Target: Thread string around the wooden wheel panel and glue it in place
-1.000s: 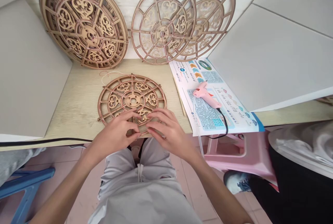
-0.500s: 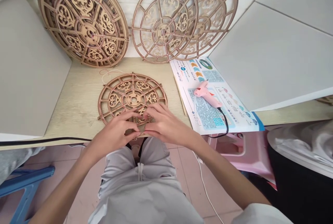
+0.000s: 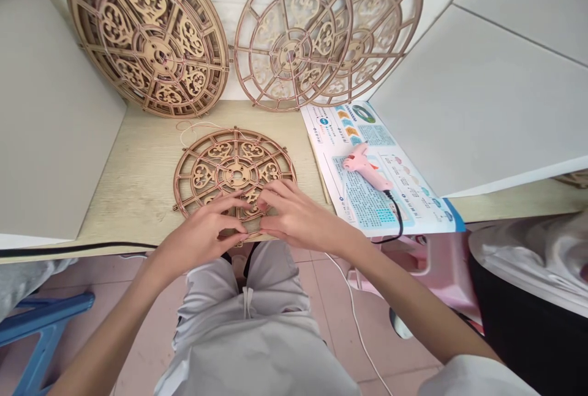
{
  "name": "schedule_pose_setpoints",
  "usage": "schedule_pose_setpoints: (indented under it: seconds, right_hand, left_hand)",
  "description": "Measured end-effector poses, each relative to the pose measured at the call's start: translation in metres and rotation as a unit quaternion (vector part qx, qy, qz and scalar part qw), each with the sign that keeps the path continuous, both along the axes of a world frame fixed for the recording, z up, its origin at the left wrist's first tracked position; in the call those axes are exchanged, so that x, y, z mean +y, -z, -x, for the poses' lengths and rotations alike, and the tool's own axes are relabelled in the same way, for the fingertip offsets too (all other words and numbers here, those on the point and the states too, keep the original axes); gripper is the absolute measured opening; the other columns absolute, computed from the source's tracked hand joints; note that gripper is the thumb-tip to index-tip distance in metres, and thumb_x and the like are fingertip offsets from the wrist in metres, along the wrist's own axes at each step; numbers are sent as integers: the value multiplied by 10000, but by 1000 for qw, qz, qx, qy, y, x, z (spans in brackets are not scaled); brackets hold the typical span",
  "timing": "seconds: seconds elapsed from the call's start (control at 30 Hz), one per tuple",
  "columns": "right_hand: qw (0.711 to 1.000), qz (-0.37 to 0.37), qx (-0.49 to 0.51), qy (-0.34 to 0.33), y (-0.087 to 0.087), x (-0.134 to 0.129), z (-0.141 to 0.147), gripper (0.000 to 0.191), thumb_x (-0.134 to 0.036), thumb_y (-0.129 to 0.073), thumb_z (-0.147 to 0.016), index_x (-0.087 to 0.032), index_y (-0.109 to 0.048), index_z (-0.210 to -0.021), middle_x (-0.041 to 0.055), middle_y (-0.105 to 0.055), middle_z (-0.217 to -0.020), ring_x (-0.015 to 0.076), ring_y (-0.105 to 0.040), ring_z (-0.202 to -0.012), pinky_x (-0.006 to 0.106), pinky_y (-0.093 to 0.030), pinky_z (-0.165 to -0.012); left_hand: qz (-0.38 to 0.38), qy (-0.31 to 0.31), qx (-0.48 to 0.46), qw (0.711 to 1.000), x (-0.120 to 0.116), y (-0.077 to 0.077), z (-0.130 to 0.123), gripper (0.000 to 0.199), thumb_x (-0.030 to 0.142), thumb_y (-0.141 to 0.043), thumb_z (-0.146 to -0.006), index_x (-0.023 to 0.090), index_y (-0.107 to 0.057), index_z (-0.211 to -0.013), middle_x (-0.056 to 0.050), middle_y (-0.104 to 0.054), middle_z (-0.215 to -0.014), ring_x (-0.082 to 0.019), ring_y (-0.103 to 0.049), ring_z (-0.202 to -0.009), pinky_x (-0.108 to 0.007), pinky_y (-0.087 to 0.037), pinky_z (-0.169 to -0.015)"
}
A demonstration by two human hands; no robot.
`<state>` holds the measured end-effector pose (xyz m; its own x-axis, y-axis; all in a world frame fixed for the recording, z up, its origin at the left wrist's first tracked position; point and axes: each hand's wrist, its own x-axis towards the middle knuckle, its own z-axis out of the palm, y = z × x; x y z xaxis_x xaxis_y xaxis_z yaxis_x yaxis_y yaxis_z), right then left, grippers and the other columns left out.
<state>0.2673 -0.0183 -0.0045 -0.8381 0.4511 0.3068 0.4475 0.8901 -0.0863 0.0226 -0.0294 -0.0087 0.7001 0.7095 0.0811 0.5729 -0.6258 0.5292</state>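
A round wooden openwork panel (image 3: 237, 174) with scroll cut-outs lies flat by the table's front edge, copper-coloured wire or cord running along its rings. On its near left part rests my left hand (image 3: 206, 230), its thumb at the near rim and its fingers bent over the openwork. My right hand (image 3: 298, 217) grips the same near rim just to the right, thumb and fingers curled. Only a narrow gap parts the two hands. A thin pale cord (image 3: 188, 132) loops off the panel's far side onto the table. My fingers hide part of the near rim.
A stack of similar panels (image 3: 160, 56) leans against the back wall at left; two more panels (image 3: 289, 56) lean beside it. To the right, a pink glue gun (image 3: 367, 169) lies on a printed sheet (image 3: 367, 212). Grey boards (image 3: 496, 89) flank the table. A pink stool (image 3: 441, 279) stands below.
My right hand has shifted slightly to the right along the near rim. The left hand stays almost where it was; the panel lies in the same place.
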Motion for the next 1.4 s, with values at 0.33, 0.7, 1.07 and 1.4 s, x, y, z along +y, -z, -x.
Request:
schedule_pose_setpoints:
  seconds: [0.33, 0.7, 1.07, 1.4]
  right_hand:
    - [999, -47, -7, -18, 5, -1, 8, 192, -250, -651, -964, -173, -715, -800, 89, -595, -967, 234, -443, -1004, 395, -412, -877]
    - [998, 16, 55, 14, 4, -6, -5, 192, -280, -583, -1004, -173, -735, -957, 95, -617, -986, 230, -480, -994, 388, -475, -852]
    - [966, 17, 204, 158, 23, -42, -19, 242, -141, -573, -985, -163, -659, -1211, 120, -670, -1195, 265, -555, -1189, 458, -533, -986]
    - [941, 12, 269, 204, 51, -60, -4, 154, -122, -623, -948, -198, -721, -1039, 113, -692, -1187, 264, -575, -1215, 474, -526, -979]
  left_hand:
    - [-55, 21, 20, 998, -1, -10, -13, 204, 175, -593, -936, 207, -776, -854, -59, -697, -1242, -239, -595, -1302, -396, -389, -1209]
    - [-7, 22, 2, 1000, 4, 1, 6, 237, 355, -598, -986, 238, -778, -886, -33, -643, -1397, -258, -502, -1420, -423, -414, -1195]
    - [-100, 1, 8, 995, -6, 2, -7, 245, 316, -551, -1012, 237, -759, -909, -18, -671, -1320, -272, -495, -1400, -487, -335, -1238]
    - [-75, 5, -6, 997, 3, 3, -11, 230, 330, -592, -992, 237, -760, -866, -23, -673, -1284, -262, -554, -1328, -414, -469, -1114]
